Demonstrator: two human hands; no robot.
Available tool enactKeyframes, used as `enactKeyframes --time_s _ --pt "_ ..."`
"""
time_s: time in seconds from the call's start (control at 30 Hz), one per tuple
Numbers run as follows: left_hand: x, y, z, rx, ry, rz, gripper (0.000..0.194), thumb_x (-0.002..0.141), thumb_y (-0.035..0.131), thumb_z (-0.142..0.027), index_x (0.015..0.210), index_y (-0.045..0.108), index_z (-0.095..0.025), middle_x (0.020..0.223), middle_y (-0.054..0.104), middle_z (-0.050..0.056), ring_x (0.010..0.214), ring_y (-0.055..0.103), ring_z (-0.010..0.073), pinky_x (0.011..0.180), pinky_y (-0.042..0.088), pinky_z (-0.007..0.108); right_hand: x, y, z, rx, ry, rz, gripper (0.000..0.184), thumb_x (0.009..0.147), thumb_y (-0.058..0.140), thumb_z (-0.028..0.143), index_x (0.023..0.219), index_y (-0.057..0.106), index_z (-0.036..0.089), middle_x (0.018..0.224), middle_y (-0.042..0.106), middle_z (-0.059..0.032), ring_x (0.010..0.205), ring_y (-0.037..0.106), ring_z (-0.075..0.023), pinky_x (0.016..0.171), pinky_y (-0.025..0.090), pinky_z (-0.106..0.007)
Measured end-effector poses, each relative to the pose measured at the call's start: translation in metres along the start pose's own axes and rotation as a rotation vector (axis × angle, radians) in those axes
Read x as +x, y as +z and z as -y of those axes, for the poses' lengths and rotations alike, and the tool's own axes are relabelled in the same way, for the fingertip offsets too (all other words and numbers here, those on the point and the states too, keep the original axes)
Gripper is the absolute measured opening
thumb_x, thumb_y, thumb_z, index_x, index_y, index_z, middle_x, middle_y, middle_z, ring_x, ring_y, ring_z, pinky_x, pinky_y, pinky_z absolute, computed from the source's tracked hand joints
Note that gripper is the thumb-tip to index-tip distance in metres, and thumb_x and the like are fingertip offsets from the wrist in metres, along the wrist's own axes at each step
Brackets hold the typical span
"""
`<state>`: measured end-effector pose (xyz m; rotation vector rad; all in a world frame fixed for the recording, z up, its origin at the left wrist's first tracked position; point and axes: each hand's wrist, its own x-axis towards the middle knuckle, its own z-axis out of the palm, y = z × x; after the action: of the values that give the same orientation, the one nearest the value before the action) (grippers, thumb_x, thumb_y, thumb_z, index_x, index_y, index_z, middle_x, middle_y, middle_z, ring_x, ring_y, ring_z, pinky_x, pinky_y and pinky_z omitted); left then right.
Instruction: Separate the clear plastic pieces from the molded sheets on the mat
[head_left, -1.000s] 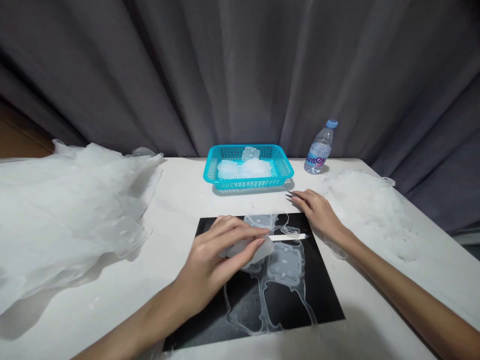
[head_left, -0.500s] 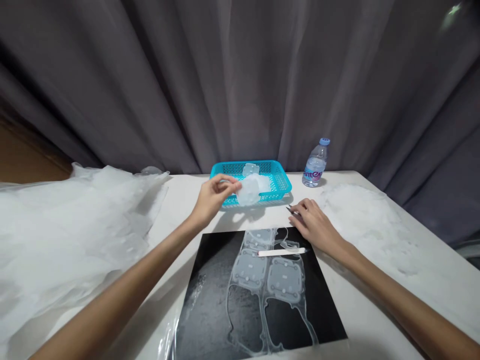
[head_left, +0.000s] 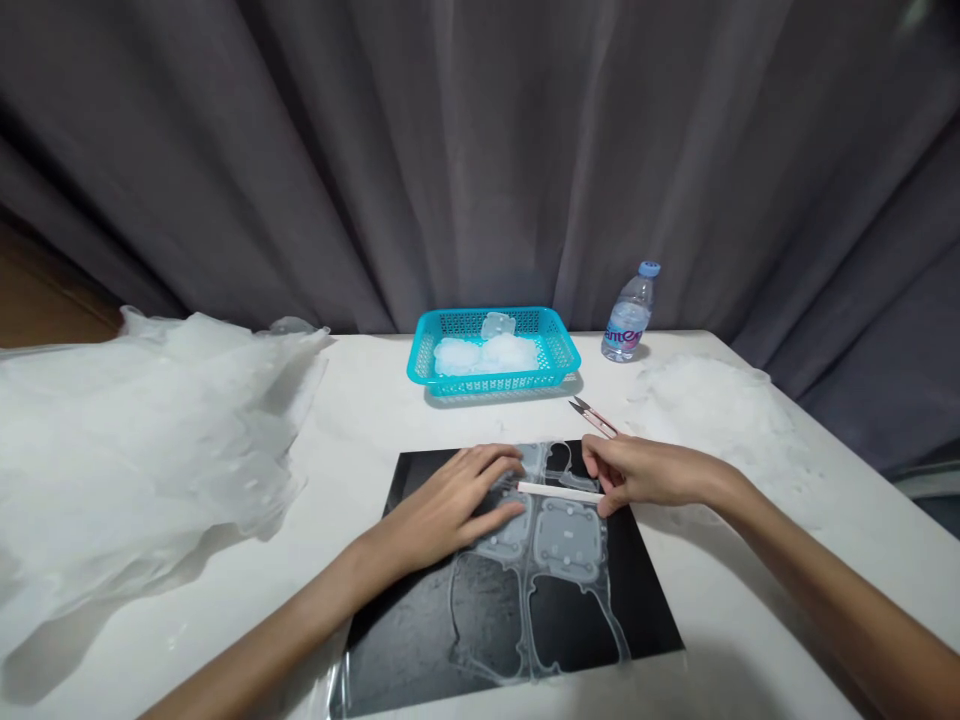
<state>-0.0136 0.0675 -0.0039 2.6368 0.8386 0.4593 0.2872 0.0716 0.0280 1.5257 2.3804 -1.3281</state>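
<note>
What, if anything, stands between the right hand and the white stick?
Nothing visible: the right hand is at the right end of the white stick. The snips show farther back; the left hand is by the stick's left end.

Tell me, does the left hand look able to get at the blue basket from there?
Likely yes: the blue basket sits beyond the far edge of the black mat, its top open, and nothing visible stands between it and the left hand.
</note>
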Motion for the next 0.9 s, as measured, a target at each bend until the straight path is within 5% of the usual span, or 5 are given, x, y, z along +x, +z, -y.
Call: enactKeyframes --time_s 0.23,0.4,0.5,0.7,0.9 --pt "-0.01 0.003 0.003 0.124 -0.032 0.016 0.049 0.104 0.054 -0.054 0.135 0.053 -0.017 0.143 0.059 0.015 0.131 0.057 0.0341 0.113 0.045 0.053 -0.023 -0.023 -0.015 -0.174 0.049 0.055 0.011 0.08 0.071 0.016 0.084 0.062 0.021 0.079 0.063 0.0001 0.073 0.056 -0.0175 0.064 0.039 -0.027" --pt "-0.027 0.003 -0.005 0.11 -0.078 -0.017 0.046 0.102 0.057 -0.057 0.125 0.058 -0.017 0.135 0.062 0.014 0.125 0.059 0.0334 0.109 0.049 0.051 -0.057 -0.047 -0.03 -0.448 0.063 -0.294 0.008 0.085 0.063 0.017 0.079 0.065 0.022 0.082 0.068 -0.0049 0.073 0.058 -0.0214 0.066 0.039 -0.032" --pt "-0.036 0.004 -0.011 0.109 -0.087 -0.031 0.044 0.099 0.06 -0.058 0.116 0.06 -0.017 0.131 0.062 0.014 0.123 0.06 0.035 0.108 0.05 0.054 -0.062 -0.048 -0.019 -0.403 0.012 -0.399 0.019 0.095 0.062 0.033 0.079 0.061 0.022 0.079 0.066 -0.0048 0.068 0.058 -0.0199 0.063 0.041 -0.032" --pt "-0.038 -0.004 -0.002 -0.096 -0.127 0.018 0.042 0.1 0.063 -0.053 0.13 0.059 -0.023 0.136 0.061 0.01 0.125 0.062 0.0289 0.106 0.055 0.044 -0.024 0.001 0.032 0.002 -0.373 -0.333 0.018 0.1 0.062 0.034 0.09 0.064 0.019 0.092 0.069 -0.005 0.083 0.066 -0.0175 0.073 0.054 -0.028" --pt "-0.041 -0.003 0.017 -0.1 0.006 -0.007 0.046 0.098 0.069 -0.048 0.138 0.063 -0.027 0.146 0.06 0.01 0.136 0.057 0.0297 0.113 0.051 0.047 0.014 0.057 0.046 0.206 -0.495 -0.294 0.009 0.102 0.062 0.023 0.1 0.07 0.02 0.099 0.071 -0.0034 0.092 0.068 -0.0152 0.078 0.054 -0.025"
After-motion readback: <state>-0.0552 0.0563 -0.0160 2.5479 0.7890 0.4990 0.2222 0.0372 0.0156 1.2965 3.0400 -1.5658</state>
